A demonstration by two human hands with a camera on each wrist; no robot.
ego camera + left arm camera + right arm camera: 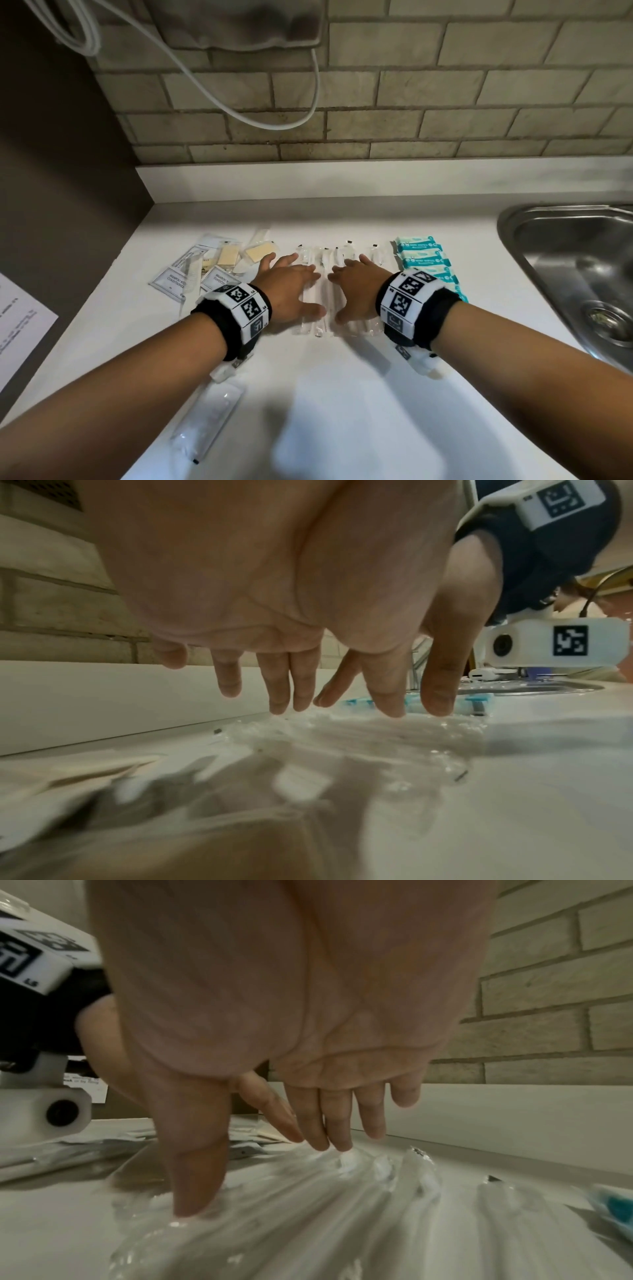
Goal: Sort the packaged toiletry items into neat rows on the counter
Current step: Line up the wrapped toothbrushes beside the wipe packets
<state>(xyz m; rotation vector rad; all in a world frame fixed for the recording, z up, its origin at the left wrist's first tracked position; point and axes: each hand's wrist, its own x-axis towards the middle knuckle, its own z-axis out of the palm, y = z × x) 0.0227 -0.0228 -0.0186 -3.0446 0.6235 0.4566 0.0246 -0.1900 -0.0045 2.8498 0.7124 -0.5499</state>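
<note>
Several clear-wrapped toothbrush packets [323,291] lie side by side on the white counter [342,394]. My left hand [289,287] and right hand [356,291] lie flat on them, fingers straight and spread, thumbs toward each other. In the left wrist view the left fingertips [279,704] touch the clear wrappers [342,739]. In the right wrist view the right thumb [195,1191] and fingertips [339,1142] press on the packets [308,1218]. Teal wipe packs [428,263] sit in a row to the right. Soap bars [239,255] and shampoo sachets [174,279] lie loosely at left.
A steel sink [575,270] is sunk into the counter at right. A clear packet [209,421] lies under my left forearm. Brick wall [376,102] with a hanging white cable [239,113] stands behind. A sheet of paper [20,325] lies at far left.
</note>
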